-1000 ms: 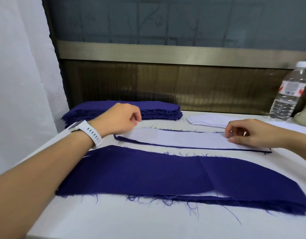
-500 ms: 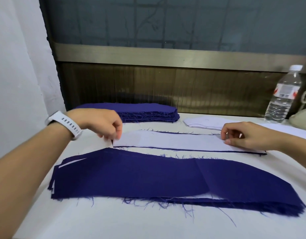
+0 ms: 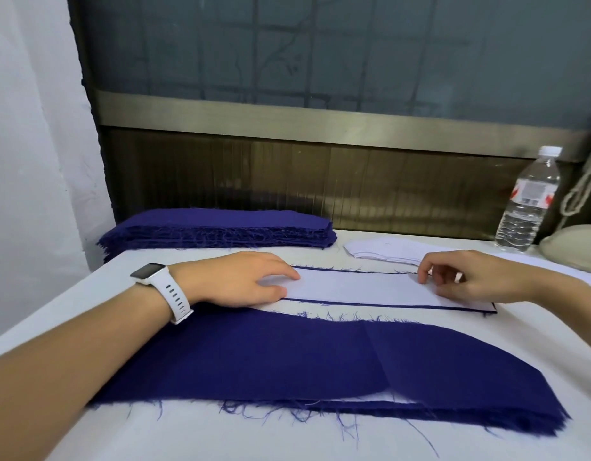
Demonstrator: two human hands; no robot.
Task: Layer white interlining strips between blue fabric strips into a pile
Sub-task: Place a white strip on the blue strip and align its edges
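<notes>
My left hand (image 3: 244, 281) has dropped flat, fingers straight, onto the white interlining strip (image 3: 354, 287) lying on a blue fabric strip (image 3: 387, 305) mid-counter, with my right hand (image 3: 470, 277) curled at its right end, grip unclear; I judge I'm aligning them, and next they go together onto the near pile (image 3: 287, 361).

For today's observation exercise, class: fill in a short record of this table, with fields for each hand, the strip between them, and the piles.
white interlining strip: lies on a blue strip, edges showing
left hand: flat on its left end
right hand: fingers bent, tips on its right part
layered pile: nearest, blue on top
blue stack: far left
white stack: far middle
</notes>
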